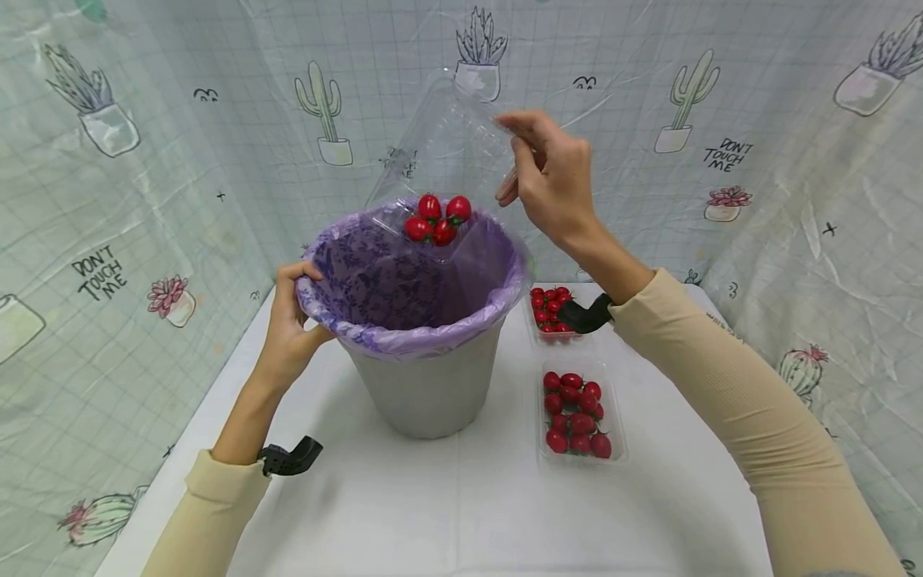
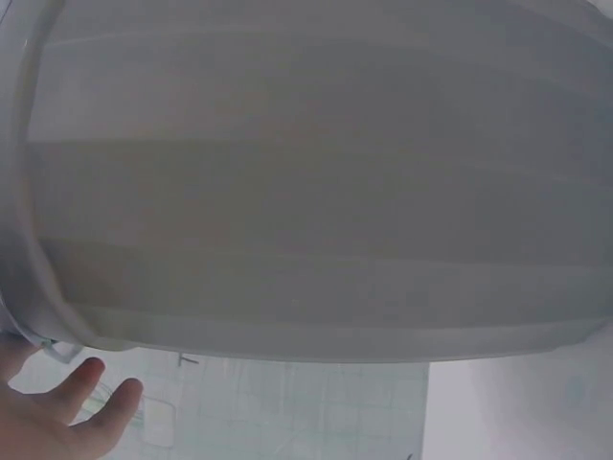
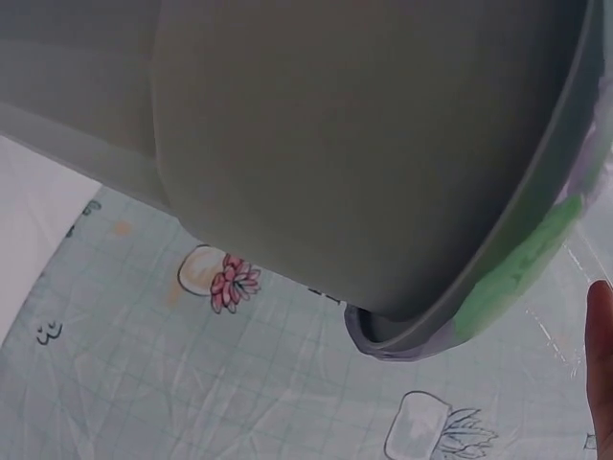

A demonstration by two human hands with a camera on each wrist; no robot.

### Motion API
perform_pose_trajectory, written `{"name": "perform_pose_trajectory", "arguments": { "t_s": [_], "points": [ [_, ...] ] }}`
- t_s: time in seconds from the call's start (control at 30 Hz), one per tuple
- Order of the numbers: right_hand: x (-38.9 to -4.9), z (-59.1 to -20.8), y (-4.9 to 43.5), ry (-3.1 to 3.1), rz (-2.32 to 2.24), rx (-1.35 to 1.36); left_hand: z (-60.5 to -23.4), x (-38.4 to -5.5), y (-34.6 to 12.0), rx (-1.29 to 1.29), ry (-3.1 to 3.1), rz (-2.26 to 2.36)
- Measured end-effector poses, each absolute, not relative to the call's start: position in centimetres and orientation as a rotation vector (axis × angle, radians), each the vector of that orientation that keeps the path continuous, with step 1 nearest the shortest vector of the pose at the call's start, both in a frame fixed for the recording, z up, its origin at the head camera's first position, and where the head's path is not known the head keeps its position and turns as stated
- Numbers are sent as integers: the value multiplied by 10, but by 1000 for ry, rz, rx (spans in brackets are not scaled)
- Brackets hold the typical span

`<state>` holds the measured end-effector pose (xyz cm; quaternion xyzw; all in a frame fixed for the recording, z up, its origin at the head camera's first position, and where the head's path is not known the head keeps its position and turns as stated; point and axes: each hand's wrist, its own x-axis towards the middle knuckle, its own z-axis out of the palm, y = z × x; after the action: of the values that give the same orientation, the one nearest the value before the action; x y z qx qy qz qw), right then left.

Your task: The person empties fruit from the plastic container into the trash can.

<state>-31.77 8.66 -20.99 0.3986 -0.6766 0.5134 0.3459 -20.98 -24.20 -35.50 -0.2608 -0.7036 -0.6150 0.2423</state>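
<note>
My right hand holds a clear plastic box by its right side, tipped steeply over a grey trash bin. Several cherry tomatoes sit at the low end of the box, at the bin's mouth. A purple patterned liner covers the bin's rim and inside. On the left, my left hand grips the rim, its thumb below and fingers over the liner. The left wrist view shows the bin's grey wall and some fingertips. In the right wrist view, only one finger shows at the edge.
To the right of the bin on the white table stands a clear box of cherry tomatoes. Behind it is another tomato box, partly hidden by my right wrist strap. A printed curtain encloses the back and sides.
</note>
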Motion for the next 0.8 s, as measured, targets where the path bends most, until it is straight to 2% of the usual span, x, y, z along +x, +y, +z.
{"name": "perform_pose_trajectory", "arguments": {
  "t_s": [0.8],
  "points": [
    [-314, -207, 89, -1794, 1338, 1009, -352, -206, -239, -716, -1932, -1674]
  ]
}}
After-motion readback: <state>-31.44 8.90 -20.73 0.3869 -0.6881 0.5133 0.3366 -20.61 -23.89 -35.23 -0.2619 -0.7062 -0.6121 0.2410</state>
